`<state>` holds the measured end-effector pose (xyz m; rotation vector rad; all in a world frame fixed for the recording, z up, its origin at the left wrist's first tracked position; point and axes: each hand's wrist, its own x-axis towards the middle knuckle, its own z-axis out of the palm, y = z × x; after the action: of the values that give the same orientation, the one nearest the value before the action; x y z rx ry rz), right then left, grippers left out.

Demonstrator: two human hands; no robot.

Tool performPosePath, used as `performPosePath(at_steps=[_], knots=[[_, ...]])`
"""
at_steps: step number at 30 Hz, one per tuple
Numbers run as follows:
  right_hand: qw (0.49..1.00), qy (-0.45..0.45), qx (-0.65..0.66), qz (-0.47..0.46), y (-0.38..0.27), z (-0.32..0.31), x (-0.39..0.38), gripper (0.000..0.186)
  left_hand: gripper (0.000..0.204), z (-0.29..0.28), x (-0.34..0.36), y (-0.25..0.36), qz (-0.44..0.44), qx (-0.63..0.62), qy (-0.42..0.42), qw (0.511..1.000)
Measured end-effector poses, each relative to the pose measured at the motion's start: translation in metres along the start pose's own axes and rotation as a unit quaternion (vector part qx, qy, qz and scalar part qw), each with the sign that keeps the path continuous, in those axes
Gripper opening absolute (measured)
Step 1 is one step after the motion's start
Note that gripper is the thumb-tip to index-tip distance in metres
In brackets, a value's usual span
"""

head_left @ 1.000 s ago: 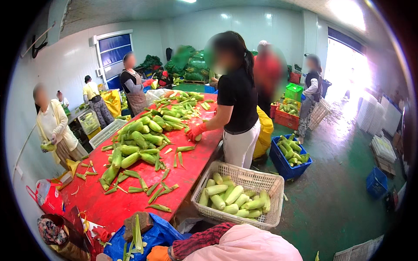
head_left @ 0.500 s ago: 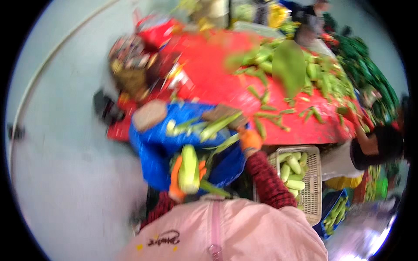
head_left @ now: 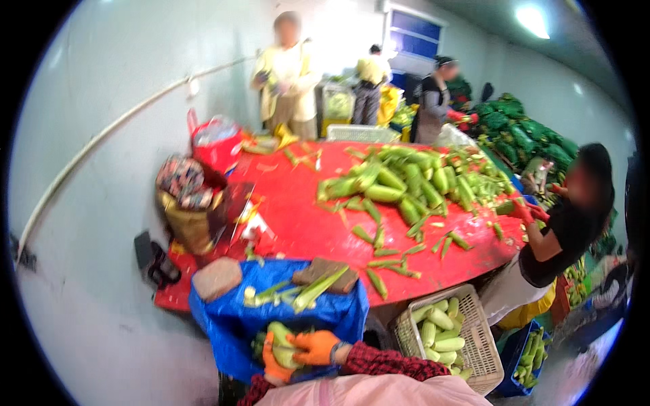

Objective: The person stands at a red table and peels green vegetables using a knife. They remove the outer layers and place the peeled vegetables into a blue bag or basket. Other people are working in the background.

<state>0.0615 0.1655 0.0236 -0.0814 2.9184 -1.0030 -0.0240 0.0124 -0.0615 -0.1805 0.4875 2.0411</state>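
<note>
In my left hand, gloved in orange, is a pale green oblong vegetable, tilted over the near part of a blue sheet. My right hand, also in an orange glove, is closed against the vegetable's right side. A thin greyish edge crosses the vegetable by its fingertips; whether it is a blade cannot be made out. Just beyond my hands, long green husk strips lie on the sheet. Two flat brown stones, one on the left and one on the right, rest on its far edge.
A red-covered table holds a heap of green vegetables and scattered strips. A beige crate of pale vegetables stands at my right, beside a blue crate. One co-worker works at the table's right side; others stand farther back.
My view has tilted up, bringing the room and co-workers into sight. My right hand has come from the sheet's right edge, by a husk strip, to the vegetable in my left hand.
</note>
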Motion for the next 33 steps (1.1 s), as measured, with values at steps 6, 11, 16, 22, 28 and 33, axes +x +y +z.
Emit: performPosePath(at_steps=[6, 11, 16, 22, 28, 33], knots=[[0.996, 0.006, -0.025, 0.089, -0.015, 0.005, -0.001, 0.057, 0.053, -0.040, 0.016, -0.003, 0.233, 0.441, 0.057, 0.865], [0.981, 0.048, 0.109, 0.153, -0.006, 0.009, 0.001, 0.037, 0.055, -0.015, -0.002, -0.004, 0.240, 0.543, 0.142, 0.792], [0.935, 0.159, 0.022, 0.317, 0.118, 0.023, -0.006, 0.033, 0.056, -0.006, -0.010, 0.001, 0.222, 0.568, 0.153, 0.778], [0.884, 0.041, 0.351, 0.305, 0.055, 0.014, 0.006, 0.067, 0.058, -0.010, -0.008, 0.006, 0.243, 0.620, 0.202, 0.718], [0.823, -0.032, 0.494, 0.277, 0.008, 0.015, 0.011, 0.047, 0.060, -0.013, 0.004, -0.005, 0.237, 0.686, 0.229, 0.649], [0.923, -0.020, 0.278, 0.265, 0.028, 0.035, 0.015, 0.037, 0.061, -0.018, 0.012, -0.017, 0.207, 0.731, 0.258, 0.596]])
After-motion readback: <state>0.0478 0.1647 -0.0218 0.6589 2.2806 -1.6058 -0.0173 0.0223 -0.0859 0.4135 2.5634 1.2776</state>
